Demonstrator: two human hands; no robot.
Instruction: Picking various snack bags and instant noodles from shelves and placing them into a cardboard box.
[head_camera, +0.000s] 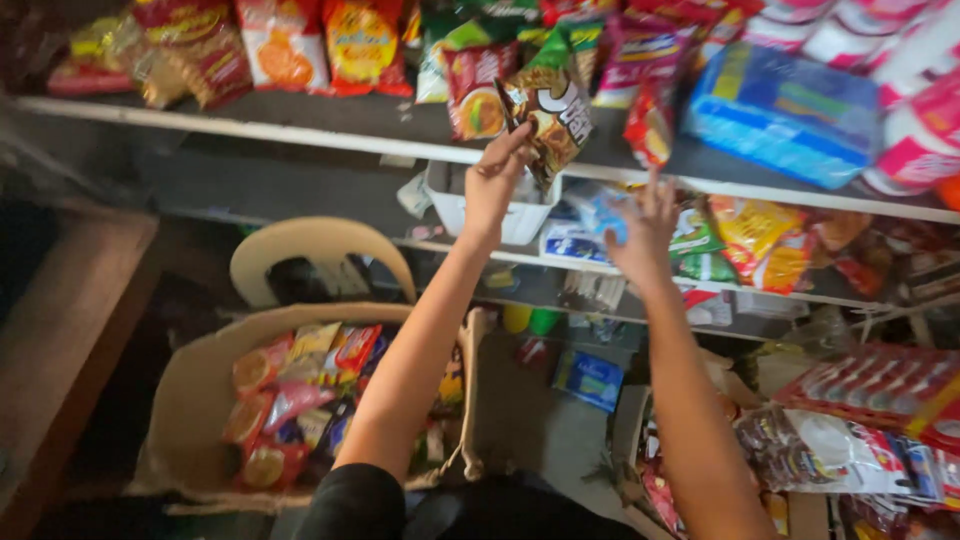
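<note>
While the left hand (497, 175) pinches a brown and yellow crinkled snack bag (548, 112) against the top grey shelf (300, 125), the right hand (643, 225) spreads open, blurred, before a red packet (650, 125), and the beige cardboard box of snacks (200, 385) below is partly hidden by the arm.

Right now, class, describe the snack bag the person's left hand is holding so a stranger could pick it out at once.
Find the top shelf, lined with red and orange snack packets. Near its middle the left hand is raised to the shelf edge, pinching a snack bag by its side. Unlike the red packets behind it, this bag is brown and gold with a big white curved shape on its front.
</note>
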